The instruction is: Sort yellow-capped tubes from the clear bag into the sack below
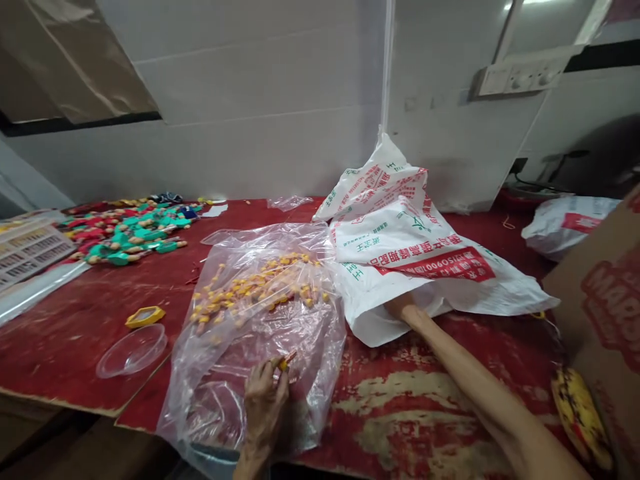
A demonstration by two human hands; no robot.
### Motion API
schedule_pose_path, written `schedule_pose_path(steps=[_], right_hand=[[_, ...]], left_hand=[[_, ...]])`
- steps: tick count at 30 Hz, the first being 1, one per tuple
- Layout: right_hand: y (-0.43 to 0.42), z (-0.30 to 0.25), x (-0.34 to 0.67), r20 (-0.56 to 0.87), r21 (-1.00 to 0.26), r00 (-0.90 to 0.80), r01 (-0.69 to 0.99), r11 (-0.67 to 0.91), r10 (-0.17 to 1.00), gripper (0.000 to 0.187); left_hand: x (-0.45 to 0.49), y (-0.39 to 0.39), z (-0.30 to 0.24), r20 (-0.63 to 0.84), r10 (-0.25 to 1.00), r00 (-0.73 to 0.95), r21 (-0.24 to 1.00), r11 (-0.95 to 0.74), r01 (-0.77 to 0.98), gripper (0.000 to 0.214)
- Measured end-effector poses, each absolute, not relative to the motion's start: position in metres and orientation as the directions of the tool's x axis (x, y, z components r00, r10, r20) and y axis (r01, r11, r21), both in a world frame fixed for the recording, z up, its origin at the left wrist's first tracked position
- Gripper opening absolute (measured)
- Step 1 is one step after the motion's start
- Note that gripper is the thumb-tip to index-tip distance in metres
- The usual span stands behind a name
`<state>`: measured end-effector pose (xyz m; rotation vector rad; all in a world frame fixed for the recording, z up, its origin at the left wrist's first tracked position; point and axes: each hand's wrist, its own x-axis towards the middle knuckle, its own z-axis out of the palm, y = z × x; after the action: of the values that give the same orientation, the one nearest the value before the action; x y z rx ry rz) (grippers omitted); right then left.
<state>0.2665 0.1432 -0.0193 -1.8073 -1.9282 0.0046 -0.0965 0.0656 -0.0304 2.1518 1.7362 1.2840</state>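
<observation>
My left hand (265, 400) is closed in a pinch on a small yellow-and-red piece (286, 363), just above a clear plastic bag (310, 347) spread over the table. Many similar small pieces (265, 283), yellow with reddish-brown stems, lie in a heap on or in the bag's far half. My right hand (400, 307) reaches into the open mouth of a white woven sack (360, 300) printed in red and green. The sack hides its fingers, so what they touch does not show.
Left of the bag are a clear round lid (133, 351) and a yellow oval ring (145, 317). Farther left lies a pile of green and red figures (135, 230). On the right are a cardboard box (605, 300) and a dark-spotted yellow object (580, 413). Behind the worn red table (65, 347) rises a wall.
</observation>
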Motion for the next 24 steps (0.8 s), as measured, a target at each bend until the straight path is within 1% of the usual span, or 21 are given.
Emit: schedule_pose_path(steps=[2,4,6,7,8,10,11,12,14,16,17,18,20,22,24], right_hand=[[0.128,-0.018,0.267,0.34,-0.353,0.007,0.928,0.121,0.94,0.022],[0.106,-0.015,0.265,0.346,-0.382,0.026,0.917,0.116,0.938,0.021],[0.077,-0.012,0.26,0.351,-0.408,0.016,0.902,0.137,0.936,0.024],[0.061,-0.01,0.256,0.349,-0.456,0.002,0.874,0.168,0.937,0.026],[0.045,-0.009,0.252,0.335,-0.537,-0.006,0.82,0.196,0.942,0.027],[0.014,-0.006,0.242,0.27,-0.759,0.024,0.621,0.197,0.963,0.027],[0.0,-0.005,0.237,0.22,-0.859,0.052,0.483,0.168,0.974,0.026],[-0.011,-0.005,0.232,0.166,-0.931,0.084,0.341,0.128,0.983,0.026],[-0.028,-0.009,0.222,0.09,-0.992,0.16,0.102,0.074,0.983,0.028],[-0.04,-0.015,0.213,0.053,-0.992,0.265,-0.092,0.08,0.963,0.033],[-0.045,-0.02,0.208,0.04,-0.983,0.322,-0.158,0.096,0.946,0.035],[-0.049,-0.024,0.203,0.033,-0.974,0.37,-0.194,0.112,0.928,0.038],[-0.057,-0.03,0.193,0.025,-0.976,0.4,-0.19,0.109,0.916,0.039],[-0.065,-0.032,0.186,0.029,-0.99,0.362,-0.117,0.077,0.932,0.034],[-0.071,-0.03,0.184,0.061,-0.998,0.3,0.0,0.064,0.952,0.028]], left_hand=[[-0.094,0.059,-0.022,0.509,0.857,-0.073,0.627,-0.312,0.714,0.033],[-0.087,0.048,-0.015,0.415,0.893,-0.173,0.771,-0.245,0.588,0.037],[-0.075,0.034,-0.009,0.238,0.945,-0.226,0.92,-0.144,0.365,0.042],[-0.068,0.026,-0.006,0.138,0.967,-0.213,0.966,-0.085,0.242,0.044],[-0.06,0.019,-0.003,0.049,0.983,-0.175,0.991,-0.026,0.131,0.045],[-0.042,0.006,0.003,-0.069,0.995,-0.077,0.997,0.067,-0.027,0.045],[-0.034,0.0,0.005,-0.102,0.994,-0.032,0.992,0.099,-0.077,0.044],[-0.025,-0.004,0.007,-0.124,0.992,0.005,0.985,0.124,-0.118,0.043],[-0.011,-0.012,0.007,-0.163,0.985,0.063,0.965,0.173,-0.196,0.041],[0.0,-0.018,0.002,-0.206,0.973,0.106,0.938,0.227,-0.261,0.04],[0.004,-0.022,0.0,-0.227,0.967,0.112,0.923,0.251,-0.291,0.04],[0.008,-0.025,-0.004,-0.247,0.963,0.11,0.908,0.27,-0.319,0.04],[0.013,-0.03,-0.009,-0.272,0.957,0.101,0.884,0.29,-0.366,0.041],[0.015,-0.034,-0.013,-0.279,0.956,0.093,0.871,0.292,-0.394,0.039],[0.015,-0.036,-0.016,-0.272,0.958,0.087,0.871,0.283,-0.4,0.036]])
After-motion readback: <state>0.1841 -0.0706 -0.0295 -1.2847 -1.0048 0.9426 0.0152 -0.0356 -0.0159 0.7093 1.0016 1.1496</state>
